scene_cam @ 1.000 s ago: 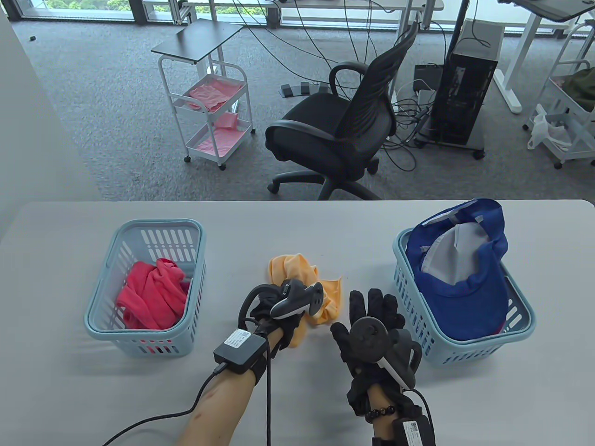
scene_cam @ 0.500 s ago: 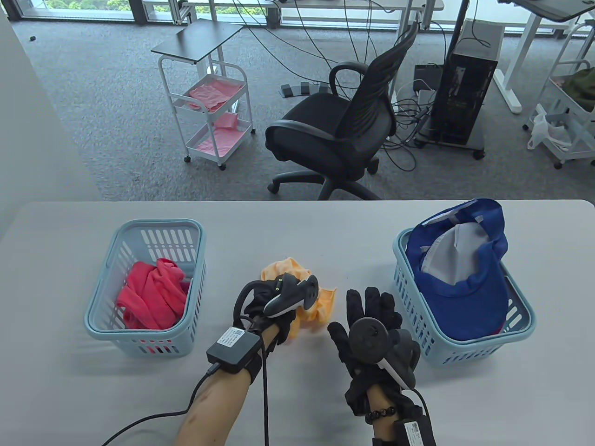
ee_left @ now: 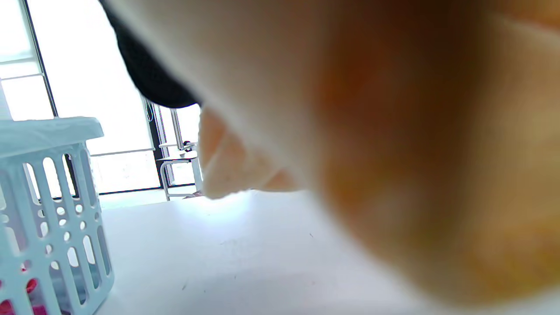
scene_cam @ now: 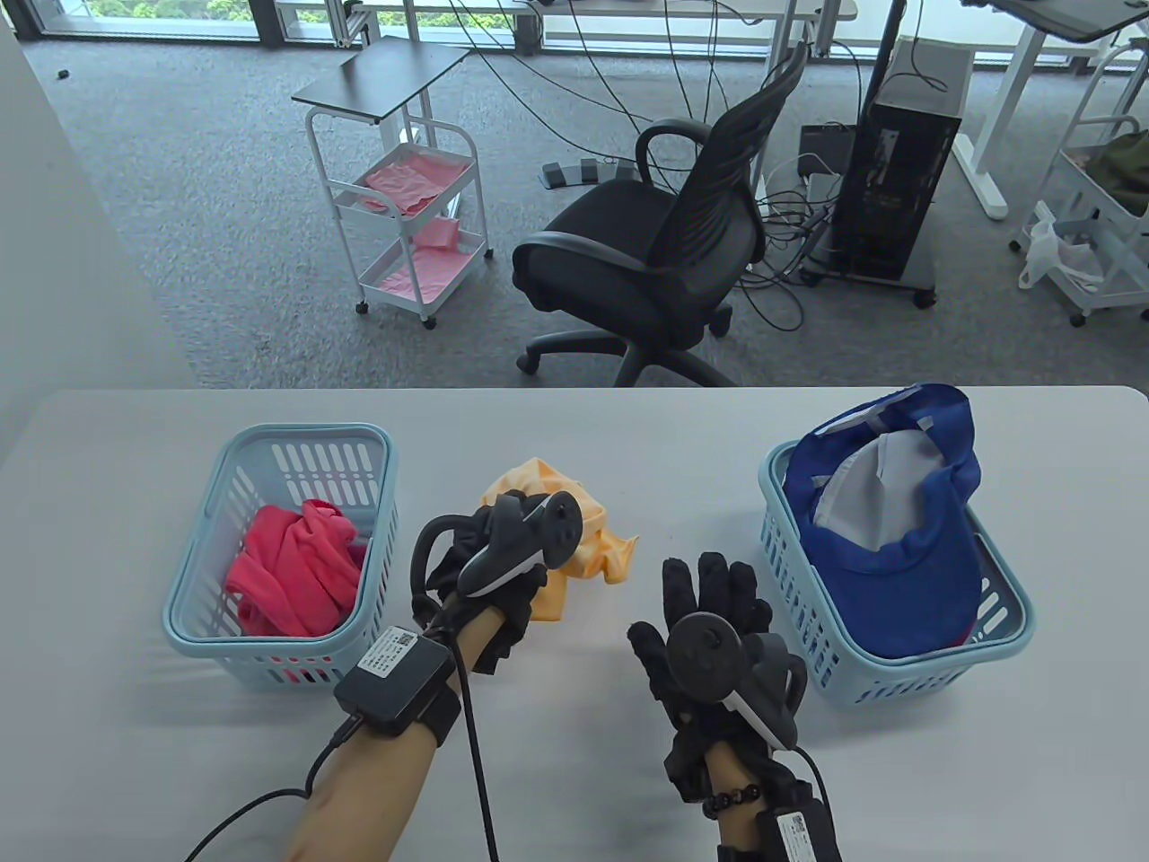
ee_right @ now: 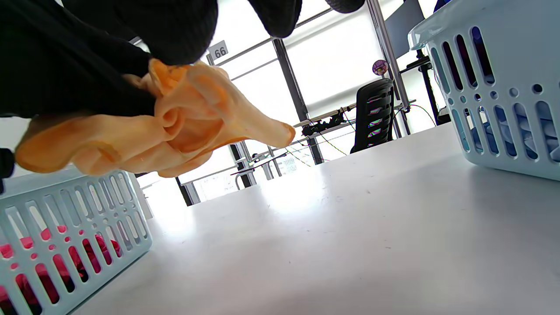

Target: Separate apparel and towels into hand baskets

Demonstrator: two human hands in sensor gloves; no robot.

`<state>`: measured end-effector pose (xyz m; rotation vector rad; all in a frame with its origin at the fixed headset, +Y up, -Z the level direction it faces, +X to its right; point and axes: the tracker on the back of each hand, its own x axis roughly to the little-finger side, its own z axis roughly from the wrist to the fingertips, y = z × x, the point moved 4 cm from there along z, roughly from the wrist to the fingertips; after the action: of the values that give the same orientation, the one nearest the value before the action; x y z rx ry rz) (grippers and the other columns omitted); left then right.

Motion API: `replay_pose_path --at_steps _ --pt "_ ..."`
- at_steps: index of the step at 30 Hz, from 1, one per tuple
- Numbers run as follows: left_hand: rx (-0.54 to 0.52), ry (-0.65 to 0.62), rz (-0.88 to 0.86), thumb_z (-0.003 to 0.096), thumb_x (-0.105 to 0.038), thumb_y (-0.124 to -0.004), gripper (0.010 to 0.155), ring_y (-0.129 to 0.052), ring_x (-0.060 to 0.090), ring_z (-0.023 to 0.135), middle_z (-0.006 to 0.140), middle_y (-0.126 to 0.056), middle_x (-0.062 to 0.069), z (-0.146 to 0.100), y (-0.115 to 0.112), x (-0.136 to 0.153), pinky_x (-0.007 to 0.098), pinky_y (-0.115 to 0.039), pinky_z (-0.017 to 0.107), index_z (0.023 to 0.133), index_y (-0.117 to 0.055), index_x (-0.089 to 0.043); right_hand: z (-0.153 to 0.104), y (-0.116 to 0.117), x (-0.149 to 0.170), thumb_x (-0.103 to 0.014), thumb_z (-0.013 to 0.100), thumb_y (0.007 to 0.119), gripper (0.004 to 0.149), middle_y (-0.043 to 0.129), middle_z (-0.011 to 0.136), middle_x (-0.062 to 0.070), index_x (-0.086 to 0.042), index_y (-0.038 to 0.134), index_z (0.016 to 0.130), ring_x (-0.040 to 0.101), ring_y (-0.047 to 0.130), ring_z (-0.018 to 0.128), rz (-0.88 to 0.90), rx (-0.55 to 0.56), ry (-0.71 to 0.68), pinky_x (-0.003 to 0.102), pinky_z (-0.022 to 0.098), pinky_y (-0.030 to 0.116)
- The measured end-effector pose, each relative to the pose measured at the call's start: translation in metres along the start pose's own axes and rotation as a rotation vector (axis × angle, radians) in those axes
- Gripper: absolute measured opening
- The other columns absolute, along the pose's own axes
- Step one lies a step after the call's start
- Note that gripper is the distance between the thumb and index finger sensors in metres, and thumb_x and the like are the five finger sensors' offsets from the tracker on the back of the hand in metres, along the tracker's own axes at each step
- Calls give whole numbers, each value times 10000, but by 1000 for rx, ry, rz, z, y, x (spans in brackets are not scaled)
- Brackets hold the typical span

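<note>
Orange towel (scene_cam: 588,548) gripped by L hand (scene_cam: 489,575), off table; R hand (scene_cam: 709,620) spread, holding nothing.

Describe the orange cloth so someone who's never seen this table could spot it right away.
On the grey table, look between the two light blue baskets, the left basket with a pink towel and the right basket with a blue cap. The orange cloth is bunched in the left hand, lifted off the tabletop; it's the only orange thing and the only fabric outside a basket.
</note>
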<state>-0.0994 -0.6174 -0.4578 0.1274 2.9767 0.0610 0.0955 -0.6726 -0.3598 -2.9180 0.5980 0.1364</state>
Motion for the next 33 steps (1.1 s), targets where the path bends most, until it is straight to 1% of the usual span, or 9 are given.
replay_pose_path --at_steps 4,7,12,16,20,25,29,33 --pt "-54 19 -30 545 -403 -791 510 -1032 283 767 1031 -802 47 -14 29 20 460 -878 616 1024 -636 -325 0 0 -1 -448 542 732 750 254 1126 319 -67 432 1114 618 232 984 -1 -5 -1 764 681 322" --pt "-94 46 -46 549 -412 -782 513 -1033 280 764 1031 -802 49 -25 50 41 455 -879 615 1031 -631 -322 0 1 -2 -448 542 731 750 253 1126 319 -68 431 1115 617 231 985 -4 -10 -3 763 682 322" --pt "-131 111 -83 553 -421 -774 514 -1033 276 762 1028 -805 47 -38 73 80 453 -880 613 1036 -630 -318 0 1 -4 -448 542 732 750 253 1126 318 -66 434 1114 618 232 984 -7 -17 -7 765 681 321" --pt "-150 172 -93 555 -429 -770 518 -1035 273 757 1026 -807 48 -47 84 113 450 -880 612 1040 -627 -315 1 2 -5 -447 543 731 749 254 1126 318 -66 434 1114 617 230 985 -13 -20 -10 764 682 322" --pt "-161 232 -112 558 -438 -763 521 -1036 267 752 1023 -810 52 -56 90 144 445 -882 608 1044 -626 -310 1 3 -6 -447 542 732 750 253 1126 318 -65 434 1115 619 230 984 -16 -25 -13 765 681 321" --pt "-165 312 -122 562 -447 -756 527 -1037 265 748 1024 -808 55 -65 89 177 442 -883 606 1050 -621 -303 2 4 -9 -448 542 731 749 252 1127 317 -65 435 1114 618 230 985 -21 -30 -21 765 682 319" --pt "-136 370 -139 564 -447 -752 532 -1031 272 763 1035 -799 60 -67 79 201 448 -877 616 1057 -613 -302 1 6 -12 -448 542 732 750 253 1126 318 -65 435 1114 617 231 985 -26 -34 -26 765 682 320" --pt "-113 419 -142 565 -448 -750 537 -1026 277 774 1042 -792 63 -65 70 218 452 -873 622 1061 -608 -300 1 7 -14 -448 542 732 750 253 1126 320 -65 434 1114 617 232 984 -33 -36 -35 765 681 322"
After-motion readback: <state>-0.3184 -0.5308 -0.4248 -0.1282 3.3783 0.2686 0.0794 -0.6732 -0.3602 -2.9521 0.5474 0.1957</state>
